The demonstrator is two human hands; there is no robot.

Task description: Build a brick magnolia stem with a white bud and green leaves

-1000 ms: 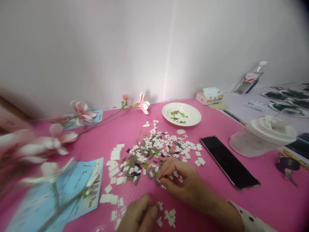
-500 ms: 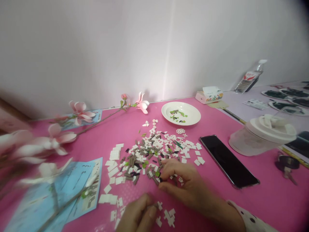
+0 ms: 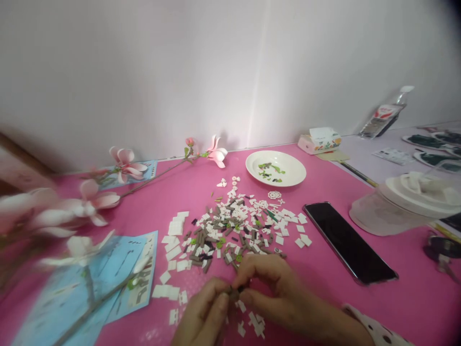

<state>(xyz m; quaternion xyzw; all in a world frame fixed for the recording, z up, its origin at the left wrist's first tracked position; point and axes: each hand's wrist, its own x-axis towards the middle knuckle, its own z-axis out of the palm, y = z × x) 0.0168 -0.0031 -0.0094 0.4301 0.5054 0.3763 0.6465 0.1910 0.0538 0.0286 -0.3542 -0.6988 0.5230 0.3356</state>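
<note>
The hands (image 3: 236, 295) hide a small piece; left flowers (image 3: 54, 216) blur.

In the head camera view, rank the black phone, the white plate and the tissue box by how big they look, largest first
1. Black phone: covers the most picture, but lies nearest the camera.
2. White plate: close behind the phone, so this order is unsure.
3. Tissue box: clearly smallest, though also farthest back.

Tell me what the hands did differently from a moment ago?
The right hand left the brick pile and pulled back toward the left hand. Now both sets of fingertips meet on a small dark piece between them, which the right hand seems to have brought from the pile. The left hand barely moved. The phone, white plate and blue instruction sheet stayed where they were.
</note>
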